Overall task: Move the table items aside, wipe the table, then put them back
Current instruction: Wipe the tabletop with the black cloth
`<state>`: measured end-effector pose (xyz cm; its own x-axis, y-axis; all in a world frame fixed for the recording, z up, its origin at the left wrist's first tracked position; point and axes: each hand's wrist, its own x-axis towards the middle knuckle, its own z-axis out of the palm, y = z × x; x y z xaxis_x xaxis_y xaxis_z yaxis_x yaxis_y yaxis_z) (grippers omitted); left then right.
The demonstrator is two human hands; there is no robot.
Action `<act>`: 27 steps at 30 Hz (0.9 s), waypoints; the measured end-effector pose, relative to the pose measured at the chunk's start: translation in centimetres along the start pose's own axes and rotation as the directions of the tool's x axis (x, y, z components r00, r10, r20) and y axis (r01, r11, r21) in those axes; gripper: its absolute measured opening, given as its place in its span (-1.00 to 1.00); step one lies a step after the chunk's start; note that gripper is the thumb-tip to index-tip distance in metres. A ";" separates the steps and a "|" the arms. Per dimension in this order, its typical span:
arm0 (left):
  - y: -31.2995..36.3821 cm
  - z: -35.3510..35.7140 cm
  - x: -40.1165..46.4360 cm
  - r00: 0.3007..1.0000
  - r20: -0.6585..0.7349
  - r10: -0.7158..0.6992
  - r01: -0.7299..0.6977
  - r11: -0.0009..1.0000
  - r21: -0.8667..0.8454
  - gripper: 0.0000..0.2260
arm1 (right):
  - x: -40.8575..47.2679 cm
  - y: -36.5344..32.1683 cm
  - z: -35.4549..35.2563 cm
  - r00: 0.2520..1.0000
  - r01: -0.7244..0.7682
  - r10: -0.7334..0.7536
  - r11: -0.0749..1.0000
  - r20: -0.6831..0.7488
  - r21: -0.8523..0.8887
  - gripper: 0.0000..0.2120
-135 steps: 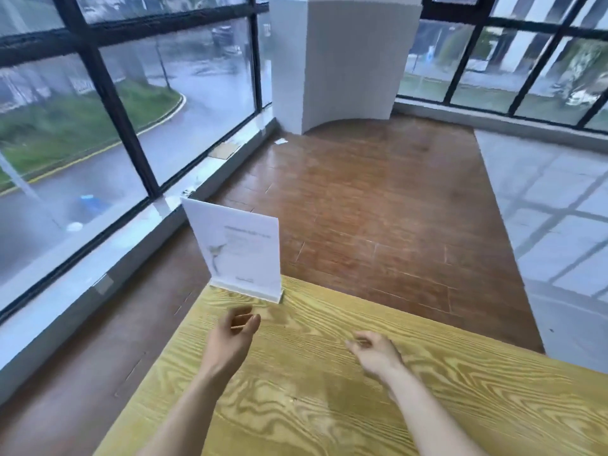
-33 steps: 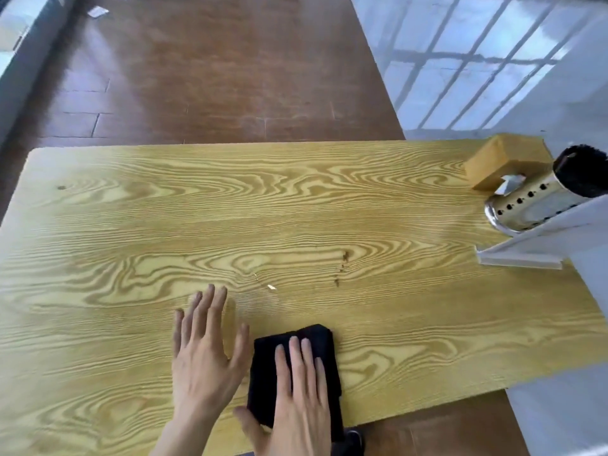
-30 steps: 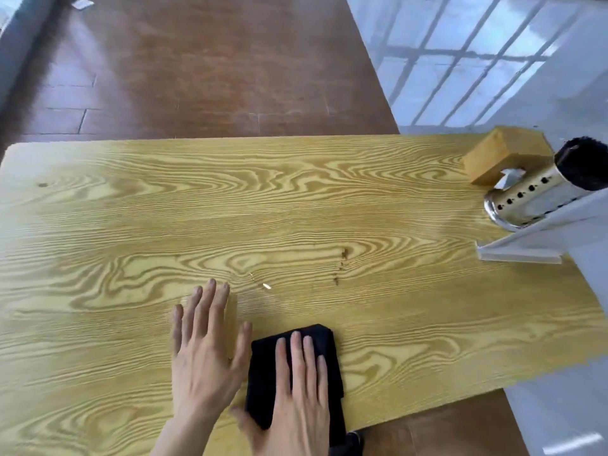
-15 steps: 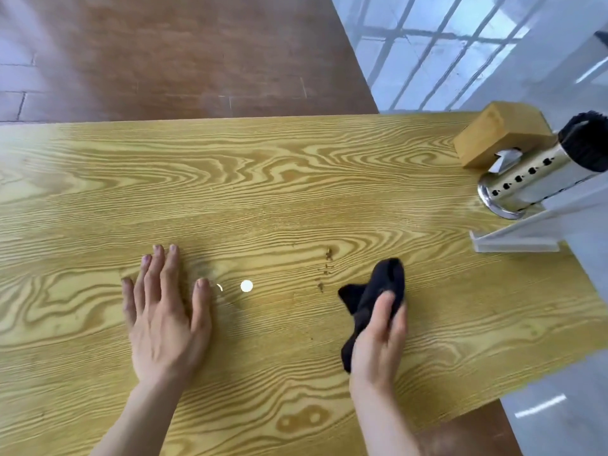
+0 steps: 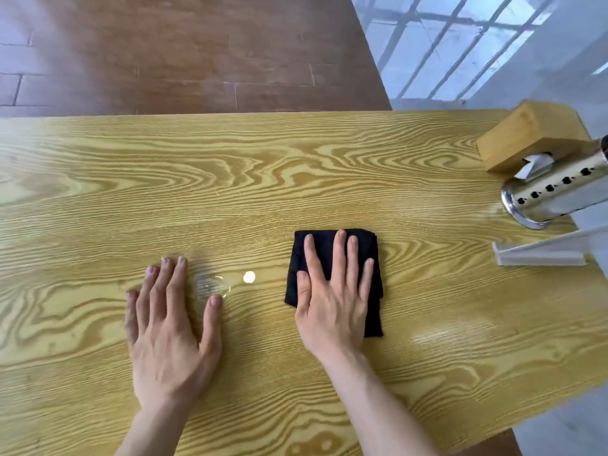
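Pressing flat, fingers spread, right hand (image 5: 332, 294) on black cloth (image 5: 375, 258) mid-table (image 5: 230, 179); left hand (image 5: 171, 327) released, palm down beside it.

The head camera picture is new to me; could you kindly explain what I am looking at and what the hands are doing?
The camera sits on a person's head, looking down at their own bare hands. The left hand lies flat on the wooden table. The right hand presses a folded black cloth flat against the table, fingers spread; nothing is gripped. At the table's right end stand a wooden tissue box, a perforated metal holder and a white sign stand.
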<state>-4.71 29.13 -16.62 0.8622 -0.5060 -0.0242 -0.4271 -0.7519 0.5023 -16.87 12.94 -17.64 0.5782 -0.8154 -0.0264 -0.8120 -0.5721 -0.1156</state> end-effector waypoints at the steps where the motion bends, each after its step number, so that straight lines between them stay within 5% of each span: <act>1: 0.0 0.0 0.0 1.000 0.002 0.000 0.000 1.000 0.004 -0.37 | 0.0 0.0 0.1 1.000 -0.005 0.005 1.000 0.000 -0.012 -0.46; 11: 0.2 -0.3 0.0 1.000 0.013 -0.006 0.006 1.000 -0.004 -0.36 | -4.5 1.9 0.2 1.000 0.002 -0.002 1.000 0.009 -0.003 -0.44; 27: 0.0 0.0 0.1 1.000 0.004 0.014 -0.014 1.000 -0.006 -0.36 | 3.5 -3.7 0.8 1.000 0.020 -0.017 0.994 -0.026 0.107 -0.48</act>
<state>-4.65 29.11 -16.58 0.8552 -0.5179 -0.0211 -0.4372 -0.7425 0.5076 -11.78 12.25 -18.12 0.5900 -0.8074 0.0017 -0.7870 -0.5756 -0.2221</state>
